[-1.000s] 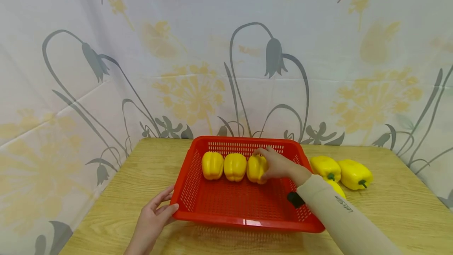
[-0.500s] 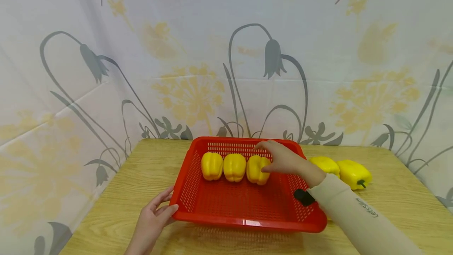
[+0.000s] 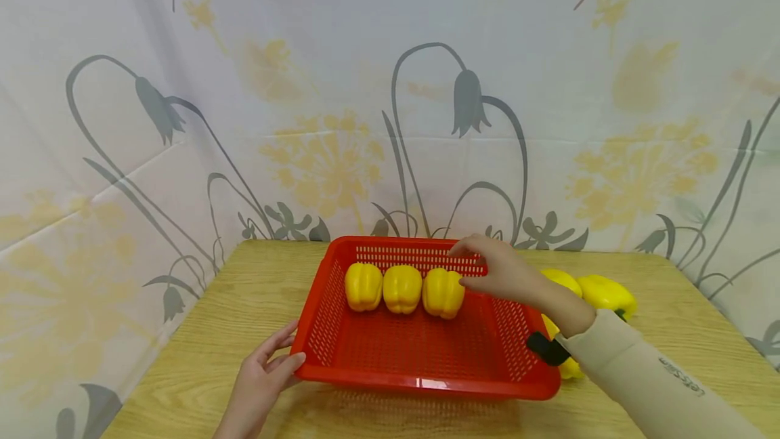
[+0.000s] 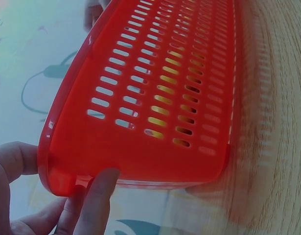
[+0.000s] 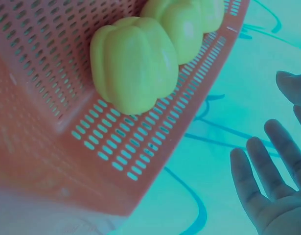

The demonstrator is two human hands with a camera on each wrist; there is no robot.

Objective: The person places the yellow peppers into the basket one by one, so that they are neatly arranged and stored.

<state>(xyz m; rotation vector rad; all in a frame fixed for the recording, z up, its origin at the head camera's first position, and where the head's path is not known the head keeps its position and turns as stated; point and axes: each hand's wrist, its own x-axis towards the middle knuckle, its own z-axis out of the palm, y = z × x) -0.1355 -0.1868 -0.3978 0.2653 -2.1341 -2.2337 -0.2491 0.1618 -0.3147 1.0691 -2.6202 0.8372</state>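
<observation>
A red plastic basket [image 3: 420, 383] with slotted walls stands on the table, and three yellow bell peppers [image 3: 403, 288] sit in a row along its far wall. At the basket's near left corner, my left hand [image 3: 258, 374] pinches the rim between thumb and fingers. The left wrist view shows those fingers [image 4: 99, 200] against the outer wall [image 4: 81, 152]. My right hand [image 3: 506, 273] hovers over the basket's right part, just right of the rightmost pepper [image 3: 443, 293]. In the right wrist view its fingers [image 5: 243, 171] are spread, apart from the pepper [image 5: 133, 68], and hold nothing.
More yellow bell peppers [image 3: 606, 292] lie on the wooden table [image 3: 670, 358] right of the basket, partly hidden by my right forearm and sleeve [image 3: 646, 371]. A flower-patterned cloth [image 3: 341, 87] hangs behind the table and along its left side.
My right hand has let go of the rightmost pepper in the basket and moved up and to the right. The left hand and the basket stay in place.
</observation>
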